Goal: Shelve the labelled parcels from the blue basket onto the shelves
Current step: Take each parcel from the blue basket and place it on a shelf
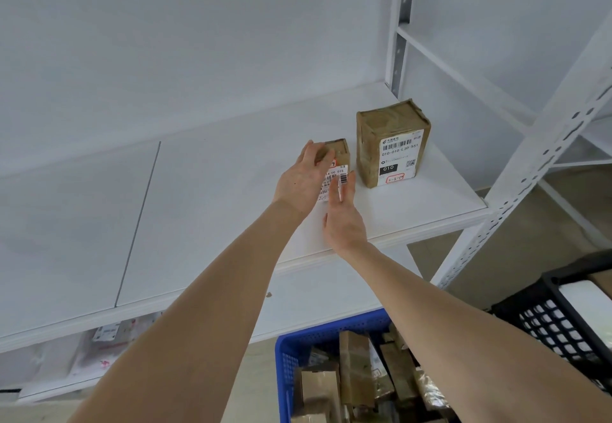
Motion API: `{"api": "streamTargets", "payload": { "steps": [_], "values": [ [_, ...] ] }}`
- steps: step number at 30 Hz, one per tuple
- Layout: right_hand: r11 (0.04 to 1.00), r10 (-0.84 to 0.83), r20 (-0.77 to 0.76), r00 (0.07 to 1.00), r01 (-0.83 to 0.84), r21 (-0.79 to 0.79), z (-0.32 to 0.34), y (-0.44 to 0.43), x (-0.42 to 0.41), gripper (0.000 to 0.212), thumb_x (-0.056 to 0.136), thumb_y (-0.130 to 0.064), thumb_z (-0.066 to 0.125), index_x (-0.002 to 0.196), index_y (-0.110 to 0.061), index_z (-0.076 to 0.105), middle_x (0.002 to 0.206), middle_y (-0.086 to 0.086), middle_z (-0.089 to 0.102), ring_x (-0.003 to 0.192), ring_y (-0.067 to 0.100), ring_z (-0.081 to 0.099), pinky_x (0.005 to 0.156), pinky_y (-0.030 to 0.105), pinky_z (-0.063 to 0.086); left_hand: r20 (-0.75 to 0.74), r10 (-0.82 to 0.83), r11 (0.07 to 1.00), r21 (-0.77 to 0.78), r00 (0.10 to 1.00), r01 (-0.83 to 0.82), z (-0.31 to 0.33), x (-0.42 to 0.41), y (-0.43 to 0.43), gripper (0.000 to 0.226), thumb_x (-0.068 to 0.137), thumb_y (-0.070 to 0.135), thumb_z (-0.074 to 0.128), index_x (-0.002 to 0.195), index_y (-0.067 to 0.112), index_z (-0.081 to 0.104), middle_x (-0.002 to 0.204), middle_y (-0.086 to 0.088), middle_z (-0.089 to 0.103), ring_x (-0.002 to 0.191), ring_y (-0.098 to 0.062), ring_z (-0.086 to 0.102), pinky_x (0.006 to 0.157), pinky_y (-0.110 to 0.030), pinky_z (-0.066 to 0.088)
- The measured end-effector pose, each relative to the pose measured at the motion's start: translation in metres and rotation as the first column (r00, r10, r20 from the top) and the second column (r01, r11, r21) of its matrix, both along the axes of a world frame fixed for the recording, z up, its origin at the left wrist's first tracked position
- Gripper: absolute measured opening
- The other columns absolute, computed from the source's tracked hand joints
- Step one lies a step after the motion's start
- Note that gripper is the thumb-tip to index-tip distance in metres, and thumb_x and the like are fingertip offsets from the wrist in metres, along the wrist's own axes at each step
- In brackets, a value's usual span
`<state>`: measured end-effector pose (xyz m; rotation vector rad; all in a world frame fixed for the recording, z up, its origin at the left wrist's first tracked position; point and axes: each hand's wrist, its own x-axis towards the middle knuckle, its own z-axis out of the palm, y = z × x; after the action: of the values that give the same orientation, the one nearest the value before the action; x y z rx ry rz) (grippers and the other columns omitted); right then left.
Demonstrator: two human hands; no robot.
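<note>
A small brown parcel [341, 154] with a white barcode label stands upright on the white shelf [231, 191]. My left hand [303, 179] holds it from the left, fingers curled over its top edge. My right hand [344, 220] is in front of the parcel, fingers straight, its fingertips at the lower right of the label. A larger taped brown parcel [392, 144] with a white label stands just to the right, apart from the small one. The blue basket [298, 353] below holds several brown parcels.
A white perforated upright [530, 164] frames the shelf on the right, another stands at the back [400, 25]. A black crate [549, 320] sits at the lower right. Pale bagged parcels [106, 336] lie on the lower shelf at left.
</note>
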<state>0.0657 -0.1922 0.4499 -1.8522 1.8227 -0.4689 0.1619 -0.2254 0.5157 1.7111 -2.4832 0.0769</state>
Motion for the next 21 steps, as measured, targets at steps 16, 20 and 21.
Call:
{"api": "streamTargets", "payload": {
  "steps": [16,20,21],
  "values": [
    [1.000,-0.020,0.020,1.000,0.021,-0.023,-0.002,-0.017,0.000,0.077,0.093,-0.003,0.042,0.153,-0.018,-0.004,0.156,0.012,-0.025,0.108,0.033,0.058,0.079,0.033,0.046,-0.029,-0.004,1.000,0.000,1.000,0.004,-0.001,-0.003,-0.015,0.077,0.079,-0.009,0.054,0.147,0.012,0.023,0.149,-0.008,0.018,0.142,-0.021,0.016,0.089,-0.036,0.052],
    [1.000,-0.015,0.019,1.000,0.015,-0.025,-0.001,-0.015,-0.003,0.077,0.093,-0.004,0.042,0.153,-0.020,-0.004,0.157,0.011,-0.023,0.113,0.033,0.056,0.081,0.034,0.046,-0.045,0.004,1.000,-0.026,0.999,-0.005,-0.005,-0.004,-0.012,0.074,0.085,-0.004,0.052,0.149,0.011,0.018,0.152,-0.005,0.016,0.146,-0.023,0.007,0.102,-0.030,0.043],
    [1.000,-0.016,0.016,1.000,0.017,-0.025,-0.001,-0.015,-0.004,0.077,0.093,-0.005,0.042,0.153,-0.020,-0.003,0.157,0.010,-0.023,0.113,0.033,0.055,0.082,0.034,0.046,-0.046,0.001,0.999,-0.036,0.999,-0.003,-0.005,-0.004,-0.012,0.072,0.087,-0.002,0.051,0.149,0.011,0.017,0.153,-0.005,0.016,0.146,-0.024,0.006,0.109,-0.030,0.035]
  ]
}}
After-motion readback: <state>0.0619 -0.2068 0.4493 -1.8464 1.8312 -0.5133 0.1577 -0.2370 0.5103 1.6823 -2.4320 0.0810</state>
